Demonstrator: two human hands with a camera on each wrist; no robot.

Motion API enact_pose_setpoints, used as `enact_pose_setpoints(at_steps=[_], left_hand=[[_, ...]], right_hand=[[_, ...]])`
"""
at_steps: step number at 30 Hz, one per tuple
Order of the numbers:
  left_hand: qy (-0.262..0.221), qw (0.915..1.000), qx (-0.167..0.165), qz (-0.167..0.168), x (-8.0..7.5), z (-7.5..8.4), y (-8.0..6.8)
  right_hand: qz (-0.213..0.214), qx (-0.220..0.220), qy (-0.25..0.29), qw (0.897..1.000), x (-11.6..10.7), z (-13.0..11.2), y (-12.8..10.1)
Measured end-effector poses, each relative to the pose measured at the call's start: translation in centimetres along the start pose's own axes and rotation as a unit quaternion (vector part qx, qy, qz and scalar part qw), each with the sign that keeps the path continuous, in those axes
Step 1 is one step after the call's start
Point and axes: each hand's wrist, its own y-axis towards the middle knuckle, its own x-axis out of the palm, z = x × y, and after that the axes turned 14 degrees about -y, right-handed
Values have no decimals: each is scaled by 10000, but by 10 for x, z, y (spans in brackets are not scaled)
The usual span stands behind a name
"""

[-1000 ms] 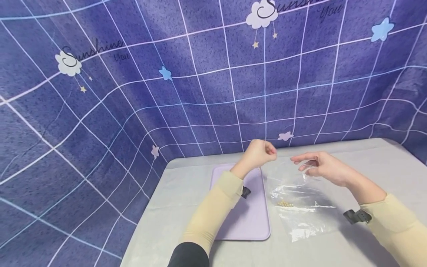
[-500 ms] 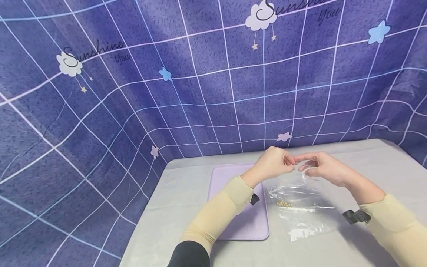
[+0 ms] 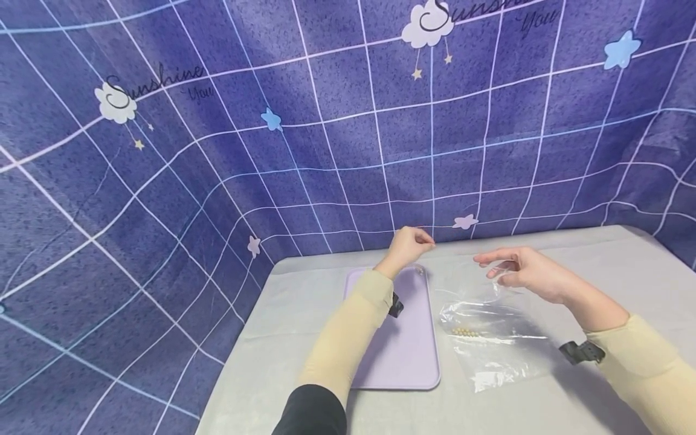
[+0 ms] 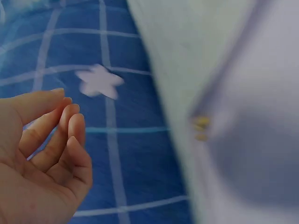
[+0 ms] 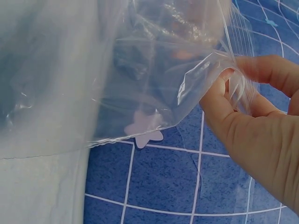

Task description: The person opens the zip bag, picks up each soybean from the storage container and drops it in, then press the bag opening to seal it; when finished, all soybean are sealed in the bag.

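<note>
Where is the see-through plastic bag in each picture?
Head: the plastic bag lies right of centre on the table, its top pinched by the right hand.
Left wrist: not in it.
Right wrist: it fills the upper left.
Shared landmark: the pale star on the blue cloth.

My table (image 3: 544,411) under its grey cloth
A lilac tray (image 3: 405,356) lay flat on it, a clear plastic bag (image 3: 500,350) just beside.
</note>
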Motion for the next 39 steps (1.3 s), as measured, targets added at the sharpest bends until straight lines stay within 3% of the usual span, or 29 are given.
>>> enact_pose_setpoints(at_steps=[7,13,17,23,34,36,39], left_hand=[[579,9955,-737,166,12,-47,-3],[961,9916,-869,-9,19,-63,-7],[1362,9862,-935,-48,23,-68,-8],[1267,9831,-1325,33,29,-73,-10],[1683,9741,-1511,-33,28,-72,-14],[1570,9772,-1427,-33,26,-68,-15],[1306,9866,-975,112,20,-57,-16]], right_hand=[[-32,149,-62,9999,-1,2,0],[8,155,-56,9999,-2,4,0],[4,163,-39,9999,-2,4,0],[-28,121,-22,9999,-1,5,0],[-25,71,-5,10000,0,5,0],[-27,85,-19,10000,0,5,0],[-16,97,-37,9999,-1,4,0]])
